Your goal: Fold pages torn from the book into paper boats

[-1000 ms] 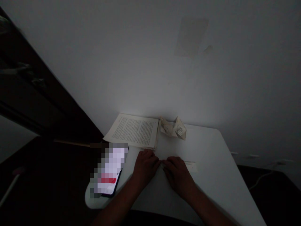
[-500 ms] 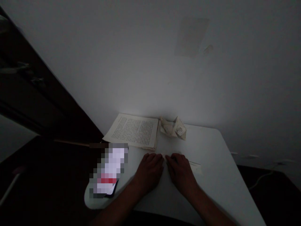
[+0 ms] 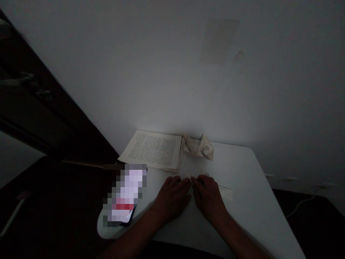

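Paper (image 3: 226, 193) is seen just right of centre in the lower half of the frame, as a pale strip showing past the outer side of the right hand (image 3: 208, 196), on the white table (image 3: 248, 169). The rest of it seems to be covered, so how much folding has been done there cannot be told; an early stage is suggested by how flat the strip lies. One folded paper shape (image 3: 198, 147), with raised points, is set above the hands near the table's far edge and looks finished. Printed sheets (image 3: 155, 149) are left flat and unfolded at its left, and a lit phone (image 3: 128, 194), its screen blurred, is placed at lower left. The fingers of the left hand (image 3: 174, 198) and right hand are bent down towards the tabletop, with the fingertips nearly meeting; whether the paper is pinched or only pressed by either hand cannot be told. Compared with one second ago, both hands have been shifted slightly rightward in the frame, and the strip's visible end has been carried rightward as well. No change is noticed in the folded shape, the sheets or the phone.
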`<action>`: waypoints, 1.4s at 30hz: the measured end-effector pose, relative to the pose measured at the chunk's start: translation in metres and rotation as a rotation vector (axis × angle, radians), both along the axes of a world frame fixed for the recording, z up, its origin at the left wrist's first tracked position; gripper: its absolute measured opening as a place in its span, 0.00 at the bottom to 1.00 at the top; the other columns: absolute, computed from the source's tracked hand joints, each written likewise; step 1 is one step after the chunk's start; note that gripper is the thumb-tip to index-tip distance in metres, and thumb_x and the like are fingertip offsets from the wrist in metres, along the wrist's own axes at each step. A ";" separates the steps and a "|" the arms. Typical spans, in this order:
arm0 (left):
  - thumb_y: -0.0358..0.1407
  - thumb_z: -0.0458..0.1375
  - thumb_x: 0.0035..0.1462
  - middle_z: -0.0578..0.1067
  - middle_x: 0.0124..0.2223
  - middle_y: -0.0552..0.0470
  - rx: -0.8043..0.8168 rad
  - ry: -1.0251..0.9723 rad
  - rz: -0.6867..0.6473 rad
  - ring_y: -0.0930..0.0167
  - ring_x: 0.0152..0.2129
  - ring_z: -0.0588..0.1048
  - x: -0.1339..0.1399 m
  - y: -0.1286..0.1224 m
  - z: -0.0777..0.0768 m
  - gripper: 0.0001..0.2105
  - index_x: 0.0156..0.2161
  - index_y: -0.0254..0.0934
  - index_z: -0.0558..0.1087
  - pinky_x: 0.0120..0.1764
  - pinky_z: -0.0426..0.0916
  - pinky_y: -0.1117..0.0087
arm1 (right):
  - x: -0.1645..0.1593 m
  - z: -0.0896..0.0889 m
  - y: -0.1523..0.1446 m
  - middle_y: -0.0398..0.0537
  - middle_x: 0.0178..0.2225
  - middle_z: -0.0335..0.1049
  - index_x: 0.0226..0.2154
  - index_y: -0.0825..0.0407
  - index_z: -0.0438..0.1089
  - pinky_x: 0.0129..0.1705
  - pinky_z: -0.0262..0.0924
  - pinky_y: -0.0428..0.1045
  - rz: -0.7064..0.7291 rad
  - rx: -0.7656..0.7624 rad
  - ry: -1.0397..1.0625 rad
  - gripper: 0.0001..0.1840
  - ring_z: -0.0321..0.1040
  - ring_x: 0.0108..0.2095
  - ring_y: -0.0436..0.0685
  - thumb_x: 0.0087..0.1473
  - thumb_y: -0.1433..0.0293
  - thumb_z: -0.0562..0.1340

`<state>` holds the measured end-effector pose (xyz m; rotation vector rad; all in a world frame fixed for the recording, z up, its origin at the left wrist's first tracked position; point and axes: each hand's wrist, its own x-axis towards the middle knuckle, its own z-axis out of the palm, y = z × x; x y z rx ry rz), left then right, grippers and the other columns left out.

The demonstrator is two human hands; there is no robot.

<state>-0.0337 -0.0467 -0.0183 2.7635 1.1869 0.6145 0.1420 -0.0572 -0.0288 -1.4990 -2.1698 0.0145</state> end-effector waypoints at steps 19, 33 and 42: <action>0.40 0.52 0.57 0.67 0.55 0.48 -0.089 0.030 0.060 0.60 0.45 0.65 0.001 0.003 0.010 0.20 0.53 0.36 0.63 0.46 0.58 0.56 | 0.001 -0.001 0.000 0.54 0.39 0.64 0.48 0.53 0.67 0.41 0.57 0.54 -0.001 -0.005 -0.012 0.17 0.57 0.39 0.59 0.54 0.74 0.57; 0.38 0.53 0.56 0.70 0.51 0.47 -0.073 0.023 0.002 0.63 0.42 0.66 0.004 0.000 0.013 0.19 0.53 0.38 0.64 0.45 0.60 0.58 | 0.000 0.001 0.000 0.53 0.39 0.63 0.47 0.52 0.68 0.42 0.57 0.54 -0.007 -0.016 -0.008 0.17 0.57 0.39 0.59 0.53 0.75 0.57; 0.42 0.53 0.56 0.68 0.52 0.46 -0.079 -0.002 0.045 0.60 0.44 0.65 0.004 0.000 0.014 0.21 0.53 0.37 0.64 0.46 0.58 0.56 | 0.002 -0.002 0.000 0.53 0.40 0.63 0.48 0.53 0.67 0.42 0.57 0.55 0.006 -0.005 -0.001 0.18 0.56 0.40 0.59 0.54 0.75 0.57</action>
